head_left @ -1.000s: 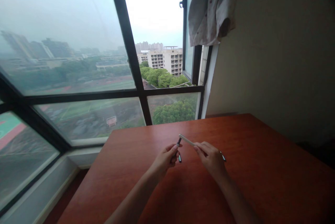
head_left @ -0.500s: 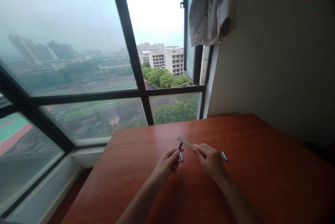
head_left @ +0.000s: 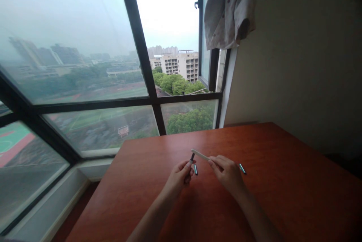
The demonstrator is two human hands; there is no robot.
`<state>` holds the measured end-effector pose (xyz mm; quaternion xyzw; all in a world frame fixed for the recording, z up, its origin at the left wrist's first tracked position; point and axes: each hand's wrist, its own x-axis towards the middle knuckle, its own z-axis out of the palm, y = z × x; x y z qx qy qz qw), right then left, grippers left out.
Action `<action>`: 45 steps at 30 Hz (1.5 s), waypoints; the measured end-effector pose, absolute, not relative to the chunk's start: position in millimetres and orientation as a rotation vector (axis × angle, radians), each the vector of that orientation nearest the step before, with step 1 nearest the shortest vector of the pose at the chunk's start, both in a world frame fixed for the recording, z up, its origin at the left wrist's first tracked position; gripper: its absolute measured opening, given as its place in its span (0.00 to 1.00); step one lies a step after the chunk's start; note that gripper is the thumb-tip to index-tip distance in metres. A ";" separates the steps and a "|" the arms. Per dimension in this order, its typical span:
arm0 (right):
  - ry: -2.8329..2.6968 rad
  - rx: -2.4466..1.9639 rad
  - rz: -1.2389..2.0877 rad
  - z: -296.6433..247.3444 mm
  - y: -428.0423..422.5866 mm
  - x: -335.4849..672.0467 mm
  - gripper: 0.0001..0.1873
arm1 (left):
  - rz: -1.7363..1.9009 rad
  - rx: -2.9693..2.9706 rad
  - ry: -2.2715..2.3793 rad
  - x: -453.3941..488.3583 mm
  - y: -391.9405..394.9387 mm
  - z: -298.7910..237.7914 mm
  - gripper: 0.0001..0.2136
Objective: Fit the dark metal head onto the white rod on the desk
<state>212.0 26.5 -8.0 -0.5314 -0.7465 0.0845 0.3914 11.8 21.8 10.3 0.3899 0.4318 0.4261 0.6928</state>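
Observation:
My left hand (head_left: pixel 178 176) is closed in a pinch on a small dark pen part (head_left: pixel 192 156) that points up toward the end of a pale slim pen barrel (head_left: pixel 200 154). My right hand (head_left: pixel 227 174) is closed on the other end of that barrel and holds it slanted over the red-brown table (head_left: pixel 283 181). A small bluish piece (head_left: pixel 195 169) lies on the table just right of my left fingers. Another bluish piece (head_left: pixel 242 169) lies right of my right hand.
A large window with dark frames (head_left: pixel 147 83) stands behind the table's far edge. A pale cloth (head_left: pixel 229 8) hangs at the top by the wall (head_left: pixel 296 65) on the right. A floor gap lies left of the table.
The view has shifted slightly. My hands sit a little lower, with the dark part now closer to the barrel's end; both bluish pieces show more plainly.

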 end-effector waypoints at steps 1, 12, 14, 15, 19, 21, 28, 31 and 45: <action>-1.900 -1.344 0.219 -8.1 26.4 211.5 0.16 | 0.942 0.880 0.964 13.7 20.9 8.0 0.21; -1.879 -1.309 0.255 -7.1 29.1 213.5 0.17 | 0.983 0.836 0.958 6.5 22.6 8.5 0.19; -1.875 -1.300 0.268 -7.2 29.2 213.7 0.17 | 1.006 0.823 0.961 5.0 22.6 9.3 0.19; -1.871 -1.296 0.279 -7.1 29.2 213.6 0.17 | 1.013 0.821 0.962 4.5 22.7 9.2 0.20; -1.841 -1.286 0.341 -6.5 29.5 212.2 0.18 | 1.021 0.856 0.981 3.3 23.9 4.7 0.21; -1.828 -1.272 0.399 -6.1 29.6 210.9 0.19 | 1.038 0.884 0.986 2.7 25.1 1.2 0.22; -1.785 -1.274 0.596 -4.8 28.2 204.6 0.25 | 1.145 1.023 1.015 -2.0 29.5 -5.7 0.24; -1.808 -1.240 0.592 -2.7 26.9 203.6 0.25 | 1.177 1.108 1.077 -5.9 30.6 -5.0 0.24; -1.815 -1.234 0.476 -3.3 28.1 207.1 0.26 | 1.186 1.382 1.195 -16.2 32.1 6.2 0.17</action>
